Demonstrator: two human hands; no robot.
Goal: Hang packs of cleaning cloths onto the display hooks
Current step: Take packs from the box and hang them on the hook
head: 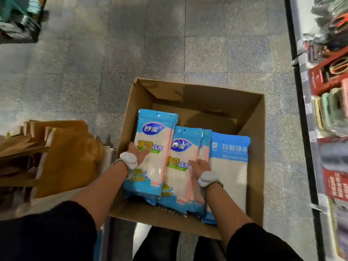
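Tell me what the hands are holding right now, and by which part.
The left hand grips the left pack at its left edge, midway up. The right hand lies on the middle pack near its right edge; a grip cannot be told.
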